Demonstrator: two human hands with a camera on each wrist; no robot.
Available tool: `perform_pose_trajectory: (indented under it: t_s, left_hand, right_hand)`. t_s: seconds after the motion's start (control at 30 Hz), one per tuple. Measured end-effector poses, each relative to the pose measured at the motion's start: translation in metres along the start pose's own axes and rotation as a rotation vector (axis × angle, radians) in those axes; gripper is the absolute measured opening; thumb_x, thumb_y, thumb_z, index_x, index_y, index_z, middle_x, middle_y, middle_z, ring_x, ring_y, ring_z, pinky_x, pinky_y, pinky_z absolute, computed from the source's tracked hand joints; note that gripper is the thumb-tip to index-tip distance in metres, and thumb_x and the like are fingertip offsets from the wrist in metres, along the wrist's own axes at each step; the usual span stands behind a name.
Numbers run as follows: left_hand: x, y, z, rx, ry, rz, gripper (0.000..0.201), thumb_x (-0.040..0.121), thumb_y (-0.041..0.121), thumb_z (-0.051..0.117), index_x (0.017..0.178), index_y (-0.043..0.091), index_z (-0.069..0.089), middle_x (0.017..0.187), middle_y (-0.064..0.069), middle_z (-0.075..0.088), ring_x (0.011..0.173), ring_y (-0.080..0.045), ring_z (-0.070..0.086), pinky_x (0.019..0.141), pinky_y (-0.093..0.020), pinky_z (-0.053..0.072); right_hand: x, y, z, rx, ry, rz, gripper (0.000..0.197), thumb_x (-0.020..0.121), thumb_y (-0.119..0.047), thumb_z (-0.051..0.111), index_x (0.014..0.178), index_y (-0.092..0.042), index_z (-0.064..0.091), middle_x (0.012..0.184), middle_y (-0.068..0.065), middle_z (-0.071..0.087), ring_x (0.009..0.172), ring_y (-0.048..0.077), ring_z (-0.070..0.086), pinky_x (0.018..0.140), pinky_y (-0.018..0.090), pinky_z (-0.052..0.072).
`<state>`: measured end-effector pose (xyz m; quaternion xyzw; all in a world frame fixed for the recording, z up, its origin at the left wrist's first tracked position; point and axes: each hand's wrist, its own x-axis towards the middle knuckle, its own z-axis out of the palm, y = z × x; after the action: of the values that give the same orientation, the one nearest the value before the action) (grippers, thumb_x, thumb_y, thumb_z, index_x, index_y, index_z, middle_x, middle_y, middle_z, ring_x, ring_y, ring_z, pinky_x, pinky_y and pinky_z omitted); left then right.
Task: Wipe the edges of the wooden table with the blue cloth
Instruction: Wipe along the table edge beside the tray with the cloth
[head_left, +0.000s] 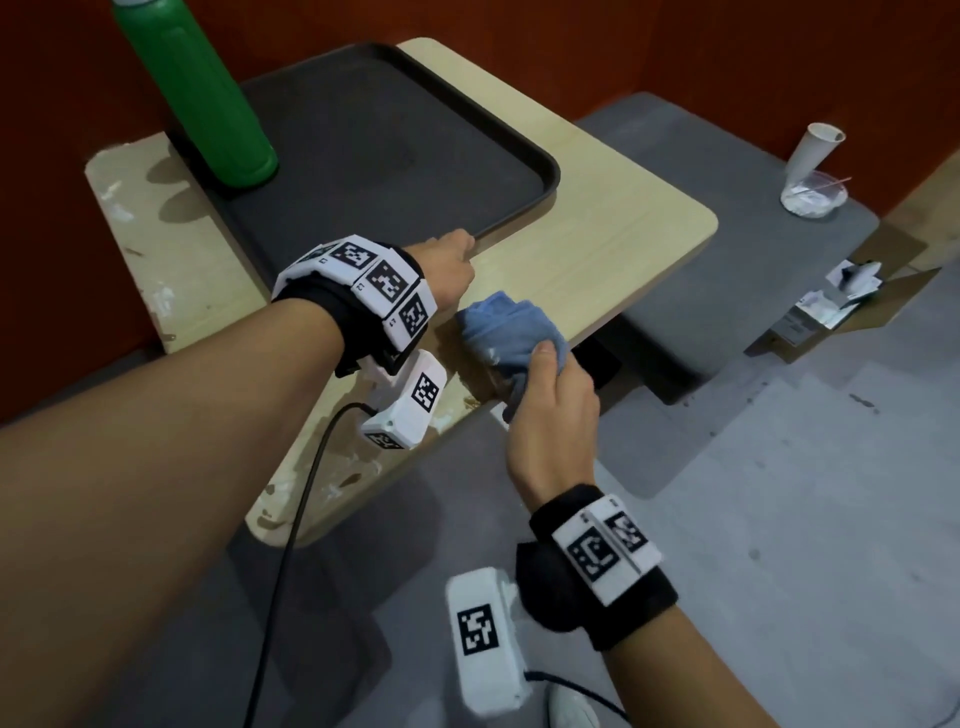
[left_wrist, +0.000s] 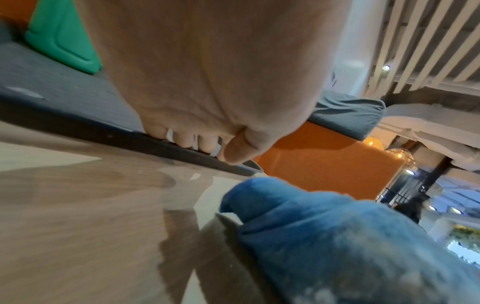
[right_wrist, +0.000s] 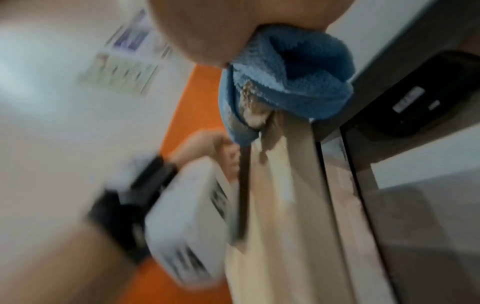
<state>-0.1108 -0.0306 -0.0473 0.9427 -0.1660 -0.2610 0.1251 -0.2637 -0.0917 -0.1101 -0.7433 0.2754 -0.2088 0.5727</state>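
A bunched blue cloth (head_left: 506, 327) sits on the near right edge of the light wooden table (head_left: 623, 218). My right hand (head_left: 550, 410) grips the cloth from below and presses it over that edge; the cloth (right_wrist: 291, 72) wraps the rim in the right wrist view. White smears and brown stains mark the table edge just left of the cloth. My left hand (head_left: 449, 265) pinches the near rim of the dark tray (head_left: 395, 156), thumb and fingers (left_wrist: 205, 146) closed on the tray rim (left_wrist: 155, 144). The cloth (left_wrist: 324, 226) lies close below it.
A tall green bottle (head_left: 200, 88) stands on the tray's left side. A grey bench (head_left: 727, 218) lies beyond the table with a white paper cup (head_left: 813, 150) and a clear plastic lid (head_left: 813, 200). An open cardboard box (head_left: 841, 306) sits on the floor at right.
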Motion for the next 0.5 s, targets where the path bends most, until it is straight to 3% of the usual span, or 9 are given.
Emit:
perform_pose_trajectory:
  t_s: [0.07,0.13,0.2,0.27,0.4,0.5]
  left_hand:
    - [-0.002,-0.001,-0.002,-0.035,0.013,0.016,0.054,0.097,0.017,0.030,0.151,0.020,0.023,0.157,-0.008,0.028,0.142,-0.027,0.033,0.116,-0.038,0.028]
    - [-0.007,-0.005,-0.006,-0.080,0.036,0.033,0.052,0.100,0.014,0.030,0.151,0.017,0.023,0.159,-0.007,0.025,0.145,-0.025,0.029,0.118,-0.035,0.026]
    - [-0.014,-0.012,-0.010,-0.145,0.067,0.055,0.053,0.100,0.017,0.028,0.152,0.022,0.020,0.161,-0.002,0.019,0.148,-0.021,0.022,0.120,-0.036,0.021]
    - [-0.021,-0.019,-0.011,-0.283,0.098,0.070,0.053,0.100,0.018,0.028,0.152,0.025,0.021,0.160,0.001,0.023,0.147,-0.017,0.024,0.120,-0.037,0.023]
    - [-0.038,-0.022,-0.010,-0.871,0.204,0.046,0.046,0.099,0.016,0.034,0.145,0.019,0.036,0.143,-0.005,0.049,0.132,-0.020,0.047,0.112,-0.034,0.036]
    - [-0.058,-0.015,-0.002,-1.322,0.185,-0.025,0.041,0.102,0.030,0.034,0.137,0.010,0.042,0.128,-0.016,0.056,0.117,-0.030,0.057,0.104,-0.039,0.042]
  right_hand:
    - [0.018,-0.009,-0.019,0.208,-0.022,0.164,0.044,0.093,-0.036,0.039,0.069,-0.005,0.058,0.068,0.017,0.061,0.068,0.032,0.059,0.069,0.044,0.050]
    - [0.040,-0.024,-0.047,0.432,-0.068,0.305,0.033,0.096,-0.026,0.044,0.090,-0.002,0.067,0.088,0.014,0.069,0.084,0.027,0.065,0.076,0.038,0.052]
    - [0.055,-0.040,-0.074,0.648,-0.196,0.401,0.038,0.099,-0.028,0.041,0.100,-0.001,0.068,0.088,0.015,0.071,0.076,0.025,0.069,0.068,0.033,0.058]
    - [0.063,-0.052,-0.088,0.806,-0.366,0.455,0.049,0.099,-0.034,0.037,0.088,-0.004,0.074,0.077,0.016,0.071,0.064,0.027,0.068,0.061,0.037,0.058]
    - [0.075,-0.063,-0.086,0.908,-0.576,0.492,0.047,0.098,-0.039,0.034,0.118,-0.005,0.059,0.103,0.017,0.066,0.085,0.030,0.064,0.079,0.040,0.056]
    - [0.080,-0.066,-0.078,0.941,-0.707,0.520,0.059,0.097,-0.046,0.030,0.135,-0.005,0.049,0.127,0.017,0.057,0.110,0.030,0.058,0.097,0.041,0.048]
